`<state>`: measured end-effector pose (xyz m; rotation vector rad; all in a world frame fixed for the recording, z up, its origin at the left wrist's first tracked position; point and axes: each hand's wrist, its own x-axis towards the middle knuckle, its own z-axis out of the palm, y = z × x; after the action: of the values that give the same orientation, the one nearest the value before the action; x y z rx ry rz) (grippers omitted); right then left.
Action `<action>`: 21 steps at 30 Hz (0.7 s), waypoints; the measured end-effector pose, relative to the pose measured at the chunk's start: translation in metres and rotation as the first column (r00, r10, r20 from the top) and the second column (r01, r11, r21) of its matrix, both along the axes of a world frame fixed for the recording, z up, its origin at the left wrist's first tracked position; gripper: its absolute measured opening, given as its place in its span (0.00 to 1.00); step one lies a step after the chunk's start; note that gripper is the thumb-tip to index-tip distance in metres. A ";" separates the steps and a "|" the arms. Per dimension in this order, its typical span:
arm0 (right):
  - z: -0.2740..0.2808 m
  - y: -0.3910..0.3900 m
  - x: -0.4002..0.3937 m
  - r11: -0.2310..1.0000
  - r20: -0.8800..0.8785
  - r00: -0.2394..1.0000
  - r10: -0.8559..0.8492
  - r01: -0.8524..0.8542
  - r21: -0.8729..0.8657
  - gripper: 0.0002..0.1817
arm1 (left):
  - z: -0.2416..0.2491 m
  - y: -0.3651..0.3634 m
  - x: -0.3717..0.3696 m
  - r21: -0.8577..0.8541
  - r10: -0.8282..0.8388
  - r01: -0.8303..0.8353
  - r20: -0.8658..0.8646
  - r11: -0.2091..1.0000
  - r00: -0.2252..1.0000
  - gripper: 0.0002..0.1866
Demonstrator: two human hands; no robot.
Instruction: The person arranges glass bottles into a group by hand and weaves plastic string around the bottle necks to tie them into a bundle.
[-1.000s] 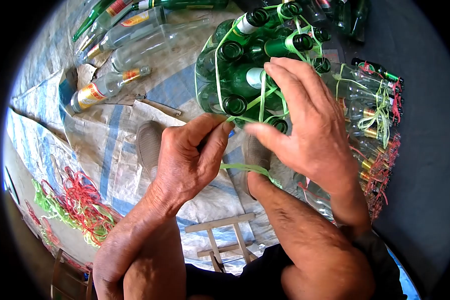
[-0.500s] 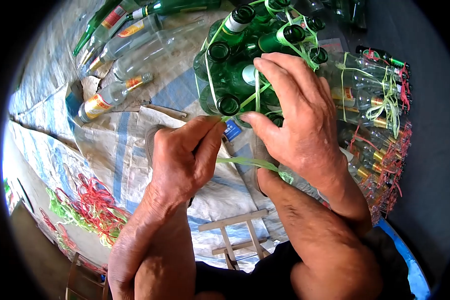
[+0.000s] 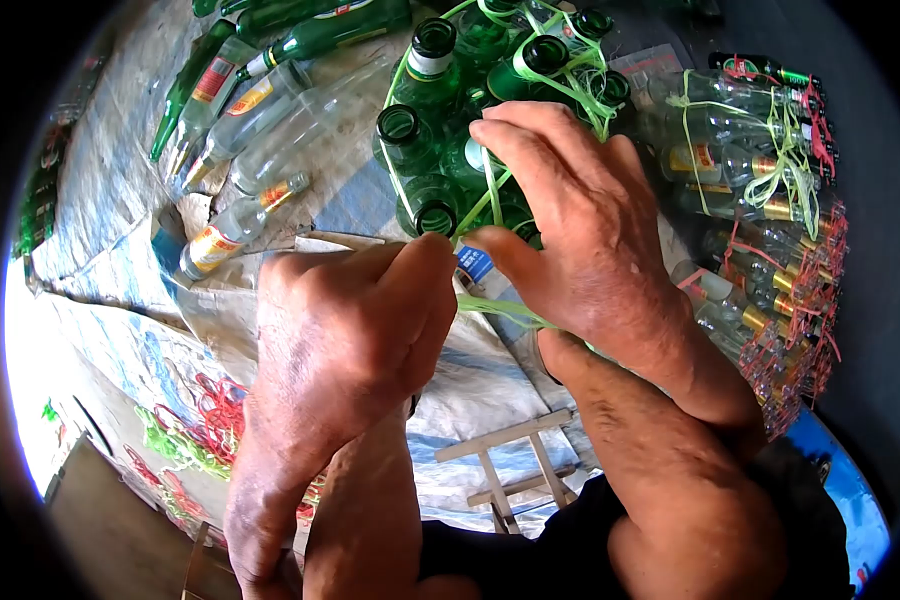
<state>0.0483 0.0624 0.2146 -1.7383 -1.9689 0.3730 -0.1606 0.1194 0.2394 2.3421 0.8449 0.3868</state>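
Several green glass bottles (image 3: 407, 140) stand bundled with their mouths up, light green plastic twine (image 3: 496, 205) running between and around their necks. My left hand (image 3: 355, 325) is closed in a fist at the near side of the bundle, pinching an end of the twine just below the nearest bottle mouth (image 3: 435, 217). Over the right part of the bundle is my right hand (image 3: 600, 225), its fingers stretched and apart from the thumb. Its thumb tip lies close to the strand beside my left fist. Another loose length of twine (image 3: 500, 311) hangs between my wrists.
Clear bottles (image 3: 232, 232) and green bottles (image 3: 335, 32) lie on the sheet at left. Tied bundles of clear bottles (image 3: 715, 150) lie at right. Red and green twine (image 3: 205, 420) is heaped at lower left. A wooden stool frame (image 3: 510, 437) sits between my legs.
My left hand has risen toward the camera and looks larger, still closed on the twine. My right hand has shifted slightly left, fingers still spread. The whole view has shifted a little.
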 end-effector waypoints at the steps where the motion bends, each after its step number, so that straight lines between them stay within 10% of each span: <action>1: 0.000 0.000 0.000 1.000 -0.003 1.000 -0.004 0.004 -0.006 0.36 | 0.004 0.007 0.003 0.028 -0.041 0.043 -0.036 0.999 0.998 0.07; 9: 0.003 0.000 0.000 0.999 -0.001 1.000 -0.012 0.012 -0.050 0.36 | -0.009 0.039 0.017 0.086 -0.029 0.034 -0.054 0.996 0.998 0.05; 21: -0.002 -0.001 0.000 0.999 0.057 0.998 -0.030 0.032 -0.028 0.42 | -0.046 0.028 0.005 -0.369 0.345 -0.282 0.114 0.885 0.932 0.04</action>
<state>0.0487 0.0611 0.2126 -1.8147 -1.9825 0.3470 -0.1552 0.1479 0.1936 1.8172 1.1115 0.5254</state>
